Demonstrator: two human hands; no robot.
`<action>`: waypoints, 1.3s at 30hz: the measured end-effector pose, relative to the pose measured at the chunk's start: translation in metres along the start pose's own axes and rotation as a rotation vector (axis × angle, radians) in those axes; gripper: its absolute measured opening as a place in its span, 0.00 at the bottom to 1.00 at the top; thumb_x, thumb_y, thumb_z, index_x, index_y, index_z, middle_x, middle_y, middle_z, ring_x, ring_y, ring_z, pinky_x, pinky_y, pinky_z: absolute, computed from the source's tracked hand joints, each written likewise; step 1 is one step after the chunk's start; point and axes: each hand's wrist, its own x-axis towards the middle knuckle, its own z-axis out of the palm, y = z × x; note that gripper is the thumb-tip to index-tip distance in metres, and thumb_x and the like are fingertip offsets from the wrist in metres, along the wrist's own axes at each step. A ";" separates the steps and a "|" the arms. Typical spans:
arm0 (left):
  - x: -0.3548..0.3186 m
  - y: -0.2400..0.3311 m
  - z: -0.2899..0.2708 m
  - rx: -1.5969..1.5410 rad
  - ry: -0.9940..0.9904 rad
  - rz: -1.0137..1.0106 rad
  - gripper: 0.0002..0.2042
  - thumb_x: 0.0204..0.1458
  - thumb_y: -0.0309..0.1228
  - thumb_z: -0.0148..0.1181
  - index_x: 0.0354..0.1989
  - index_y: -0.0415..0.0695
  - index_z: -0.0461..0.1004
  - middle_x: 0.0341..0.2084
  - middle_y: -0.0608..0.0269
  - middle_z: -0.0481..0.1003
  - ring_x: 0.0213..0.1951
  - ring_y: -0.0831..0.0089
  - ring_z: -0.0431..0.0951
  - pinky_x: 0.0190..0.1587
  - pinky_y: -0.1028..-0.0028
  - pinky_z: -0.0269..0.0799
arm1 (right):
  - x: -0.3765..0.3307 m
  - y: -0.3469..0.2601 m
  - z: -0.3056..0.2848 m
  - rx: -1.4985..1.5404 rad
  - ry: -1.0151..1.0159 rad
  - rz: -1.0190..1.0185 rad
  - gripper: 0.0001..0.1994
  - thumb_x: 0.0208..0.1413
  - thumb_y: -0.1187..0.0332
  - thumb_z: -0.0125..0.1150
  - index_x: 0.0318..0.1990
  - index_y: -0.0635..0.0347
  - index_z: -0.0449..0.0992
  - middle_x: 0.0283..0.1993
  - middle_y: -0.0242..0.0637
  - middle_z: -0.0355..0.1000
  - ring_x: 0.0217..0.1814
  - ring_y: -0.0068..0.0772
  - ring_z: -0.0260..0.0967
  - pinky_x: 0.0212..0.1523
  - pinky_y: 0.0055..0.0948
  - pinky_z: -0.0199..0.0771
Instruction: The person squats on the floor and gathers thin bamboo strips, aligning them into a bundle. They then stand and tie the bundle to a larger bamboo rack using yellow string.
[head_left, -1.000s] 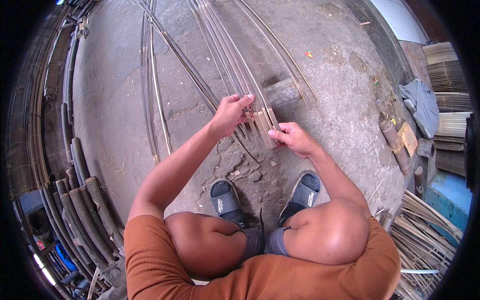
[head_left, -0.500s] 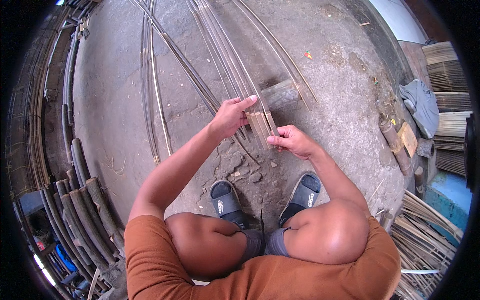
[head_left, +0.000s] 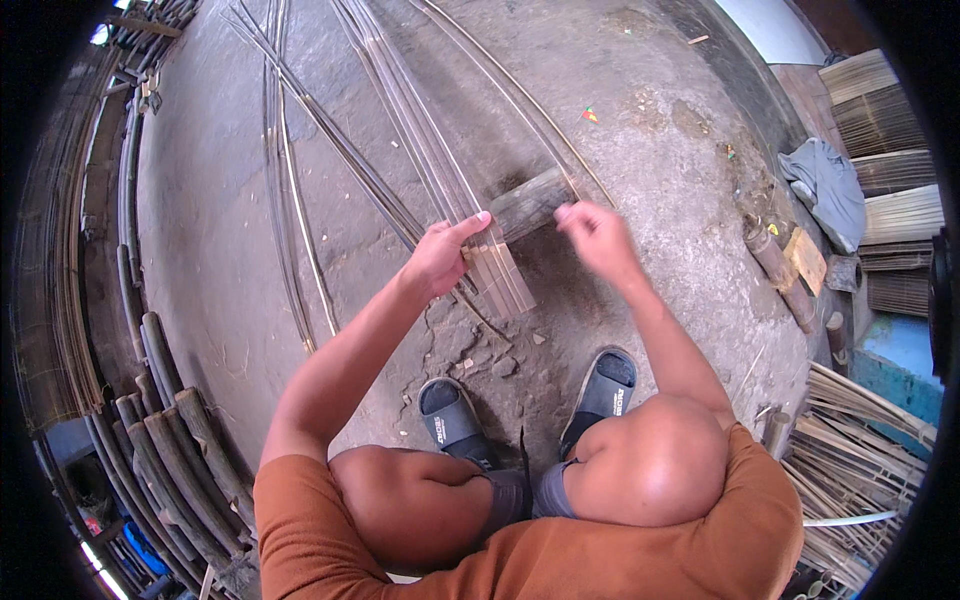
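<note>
My left hand (head_left: 440,258) is closed round a flat bundle of long, thin bamboo strips (head_left: 505,280), thumb on top, close to their near ends. The strips run side by side away from me to the far edge of the view. To the right, my right hand (head_left: 600,238) is smeared by motion, its fingers curled; whether anything is in them cannot be made out. It is nearest to the ends of a few separate bamboo strips (head_left: 540,115). These ends lie over a short wooden block (head_left: 530,205) on the floor, between my hands.
More long strips (head_left: 350,150) cross on the concrete floor (head_left: 680,260) at left. Bamboo poles (head_left: 190,450) stand along the left side. At right are a grey cloth (head_left: 825,190), short bamboo pieces (head_left: 780,270), stacked slatted panels (head_left: 880,120) and a heap of strips (head_left: 850,470).
My right hand has let go of the bundle's near end and moved up and right, toward the separate strips. My left hand still holds the bundle.
</note>
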 end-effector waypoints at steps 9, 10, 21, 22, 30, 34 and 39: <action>0.007 -0.004 0.001 -0.007 -0.001 -0.006 0.13 0.60 0.35 0.58 0.46 0.37 0.73 0.37 0.59 0.78 0.39 0.66 0.80 0.43 0.62 0.79 | 0.012 0.051 -0.016 0.061 -0.106 0.326 0.13 0.60 0.62 0.61 0.45 0.62 0.75 0.33 0.35 0.77 0.33 0.23 0.74 0.34 0.26 0.75; 0.007 -0.006 -0.001 -0.010 -0.007 -0.004 0.13 0.60 0.35 0.58 0.45 0.37 0.73 0.37 0.59 0.78 0.39 0.66 0.80 0.43 0.62 0.79 | 0.008 0.033 -0.015 0.244 -0.182 0.384 0.12 0.61 0.63 0.60 0.46 0.61 0.75 0.34 0.33 0.77 0.33 0.21 0.73 0.34 0.25 0.75; 0.008 -0.005 0.001 0.012 0.017 -0.017 0.15 0.60 0.34 0.58 0.48 0.35 0.71 0.40 0.57 0.77 0.40 0.65 0.80 0.45 0.60 0.79 | -0.005 0.032 -0.005 0.941 -0.228 0.672 0.19 0.63 0.65 0.56 0.61 0.51 0.70 0.39 0.31 0.74 0.33 0.19 0.71 0.38 0.25 0.76; 0.009 -0.006 0.001 0.002 0.015 -0.011 0.15 0.60 0.34 0.58 0.48 0.35 0.71 0.40 0.57 0.77 0.41 0.65 0.80 0.45 0.60 0.80 | -0.002 0.037 -0.004 0.677 -0.202 0.568 0.18 0.62 0.65 0.58 0.59 0.53 0.72 0.39 0.31 0.74 0.34 0.20 0.71 0.38 0.25 0.76; 0.014 -0.011 -0.005 -0.024 0.018 -0.023 0.13 0.60 0.34 0.57 0.47 0.37 0.71 0.39 0.59 0.77 0.39 0.66 0.80 0.43 0.60 0.79 | -0.004 0.012 -0.011 -0.161 0.025 0.013 0.10 0.58 0.67 0.63 0.43 0.61 0.74 0.34 0.32 0.75 0.35 0.22 0.73 0.36 0.25 0.74; 0.010 -0.012 -0.001 -0.081 -0.005 0.005 0.14 0.59 0.32 0.59 0.47 0.35 0.71 0.40 0.56 0.77 0.39 0.64 0.80 0.42 0.61 0.79 | -0.024 -0.028 -0.011 0.714 -0.433 0.405 0.07 0.60 0.68 0.62 0.42 0.56 0.73 0.34 0.28 0.75 0.34 0.19 0.72 0.34 0.23 0.73; 0.007 -0.004 0.011 -0.064 -0.006 0.009 0.13 0.59 0.33 0.59 0.47 0.37 0.71 0.39 0.57 0.77 0.40 0.65 0.80 0.43 0.61 0.79 | -0.038 -0.009 0.012 0.595 -0.490 0.480 0.07 0.61 0.65 0.61 0.41 0.56 0.74 0.31 0.26 0.75 0.31 0.16 0.70 0.32 0.19 0.72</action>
